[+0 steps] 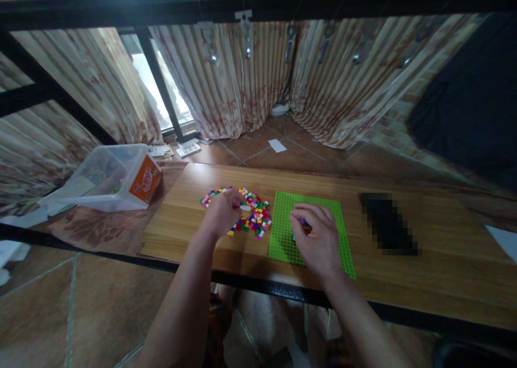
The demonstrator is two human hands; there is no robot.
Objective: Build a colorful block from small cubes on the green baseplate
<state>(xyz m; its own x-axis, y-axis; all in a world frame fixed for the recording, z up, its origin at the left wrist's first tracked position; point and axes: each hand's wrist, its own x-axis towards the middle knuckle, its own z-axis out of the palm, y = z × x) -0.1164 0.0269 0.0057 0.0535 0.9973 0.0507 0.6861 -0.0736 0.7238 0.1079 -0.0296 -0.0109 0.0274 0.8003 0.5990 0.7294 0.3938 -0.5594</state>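
Small bricks (259,213): likely light, stiff; pinch sides. Your left hand (221,215), right hand (321,238): fingers curled, can't tell grip.

Open tabletop (355,227) runs between the green baseplate (281,225) and dark pixelated object (388,225), with loose bricks (259,215) crowding the baseplate's left.

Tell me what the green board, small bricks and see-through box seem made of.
Green board: probably plastic, fairly matte, with even color and rows of studs.
Bricks: likely hard plastic, in bright solid colors; too small to judge gloss.
Box: probably plastic, slightly cloudy, with see-through walls.
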